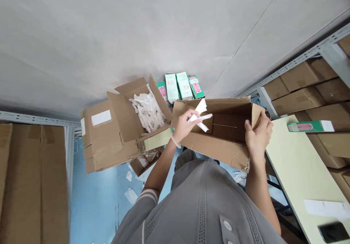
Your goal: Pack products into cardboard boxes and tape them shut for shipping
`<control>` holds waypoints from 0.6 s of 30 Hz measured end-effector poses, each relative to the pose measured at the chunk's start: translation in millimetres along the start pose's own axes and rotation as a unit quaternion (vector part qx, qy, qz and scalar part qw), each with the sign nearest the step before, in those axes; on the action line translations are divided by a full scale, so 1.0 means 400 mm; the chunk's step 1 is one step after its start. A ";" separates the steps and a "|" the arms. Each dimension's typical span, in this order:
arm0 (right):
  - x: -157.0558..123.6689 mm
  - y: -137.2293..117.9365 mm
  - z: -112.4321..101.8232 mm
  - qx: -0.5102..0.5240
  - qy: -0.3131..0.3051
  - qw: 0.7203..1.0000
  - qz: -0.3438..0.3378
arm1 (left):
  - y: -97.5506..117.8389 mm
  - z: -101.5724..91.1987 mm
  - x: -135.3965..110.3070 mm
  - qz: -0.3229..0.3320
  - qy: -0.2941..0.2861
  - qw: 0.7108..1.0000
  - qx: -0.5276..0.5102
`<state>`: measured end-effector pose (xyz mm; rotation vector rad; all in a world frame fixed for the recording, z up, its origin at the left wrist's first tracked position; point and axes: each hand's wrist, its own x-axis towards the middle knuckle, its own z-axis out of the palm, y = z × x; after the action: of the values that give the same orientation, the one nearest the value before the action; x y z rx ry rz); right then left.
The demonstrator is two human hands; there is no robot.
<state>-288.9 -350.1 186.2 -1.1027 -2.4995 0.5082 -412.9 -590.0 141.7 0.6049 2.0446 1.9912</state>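
Observation:
My left hand (183,126) is closed round several crumpled strips of white paper (201,107), held over the left end of an open cardboard box (216,144). With fingers outside and thumb inside, my right hand (257,136) grips the right wall of that box. The inside shows bare brown cardboard and a loose flap on the left. To the left stands another open carton (124,125), filled with white crumpled wrapping (147,109). Behind the boxes, green and white product boxes (183,86) lean near the wall.
Closed cartons (102,134) sit at the left. A pale table (300,160) on the right bears a green product box (310,126), a white paper strip and a black phone (333,232). Shelves of cartons flank both sides. Paper scraps (131,196) lie on the blue floor.

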 end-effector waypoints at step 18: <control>0.001 -0.014 0.007 -0.021 -0.002 1.000 0.000 | -0.094 0.074 0.010 -0.080 -0.170 0.979 -0.080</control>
<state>-293.8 -354.0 186.4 -1.1184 -2.5231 0.4608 -408.7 -561.5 103.2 0.6693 1.6592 1.7956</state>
